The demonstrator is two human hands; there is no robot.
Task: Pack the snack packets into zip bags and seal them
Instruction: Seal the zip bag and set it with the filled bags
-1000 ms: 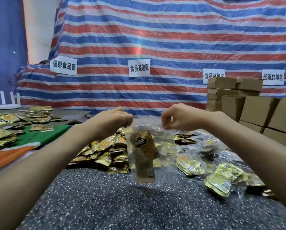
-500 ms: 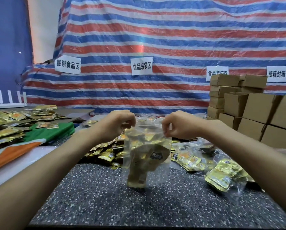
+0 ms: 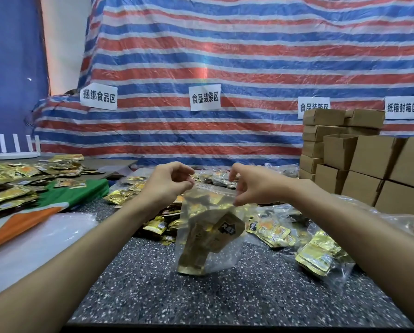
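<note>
At frame centre the zip bag (image 3: 208,227) hangs upright, its zip strip running sideways between both hands: left hand (image 3: 166,183) pinches one corner, right hand (image 3: 254,186) the other, equally near.

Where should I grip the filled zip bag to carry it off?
Grip the zip bag by its top strip, from above, where the left hand and right hand pinch its two corners. The bag hangs upright with the packets weighing down the bottom, so the flat, stiffer strip probably gives fingers the surest hold.
</note>
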